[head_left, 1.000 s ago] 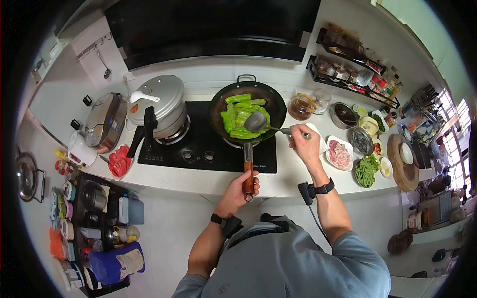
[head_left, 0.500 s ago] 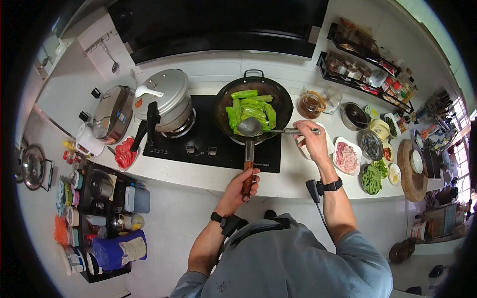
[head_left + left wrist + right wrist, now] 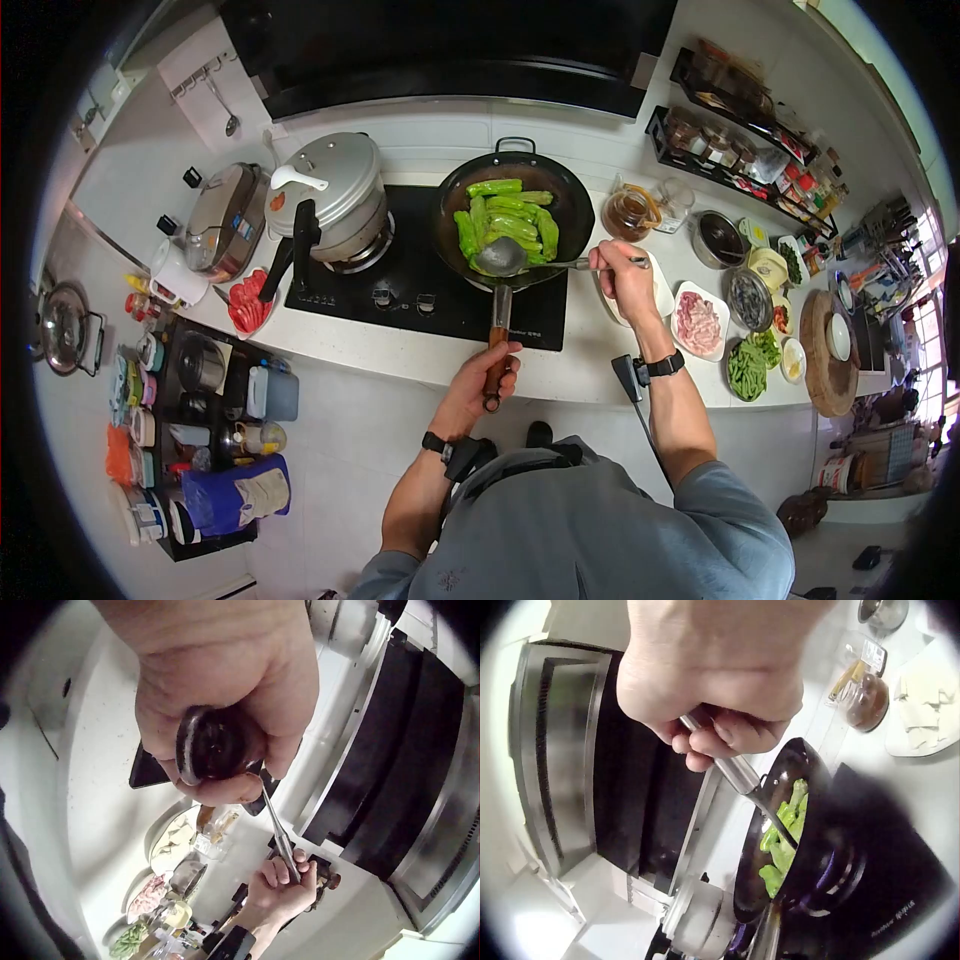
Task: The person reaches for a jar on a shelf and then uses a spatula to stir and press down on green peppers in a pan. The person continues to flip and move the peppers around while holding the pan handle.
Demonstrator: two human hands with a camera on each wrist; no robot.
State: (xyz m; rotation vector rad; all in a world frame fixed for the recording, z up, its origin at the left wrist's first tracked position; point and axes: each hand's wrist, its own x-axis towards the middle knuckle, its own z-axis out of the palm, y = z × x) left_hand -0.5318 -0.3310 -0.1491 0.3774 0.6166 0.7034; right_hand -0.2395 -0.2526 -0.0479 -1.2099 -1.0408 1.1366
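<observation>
Wok [image 3: 556, 196], black and round, sits on the right burner of the dark hob [image 3: 400, 295], straight ahead of the person and holding long green peppers [image 3: 505, 225] that lie mostly side by side. Its wooden handle [image 3: 497, 335] runs from the near rim back toward the body, so the long axis points at the left hand [image 3: 480, 375], which is wrapped around the handle's end – the left wrist view shows the fingers curled tight about the butt. The right hand [image 3: 622, 280] is off to the wok's right, fingers closed around the shaft of a metal ladle [image 3: 500, 258]. The ladle lies nearly crosswise to the handle, and its bowl rests at the near edge of the peppers. Both hands are close, but only the left is on the wok itself.

A white countertop [image 3: 590, 355] surrounds the hob. A silver pressure cooker [image 3: 330, 195] occupies the left burner. To the right are a plate of sliced meat [image 3: 698, 322] and a dish of green beans [image 3: 748, 368] – with a black range hood [image 3: 440, 50] overhead.
</observation>
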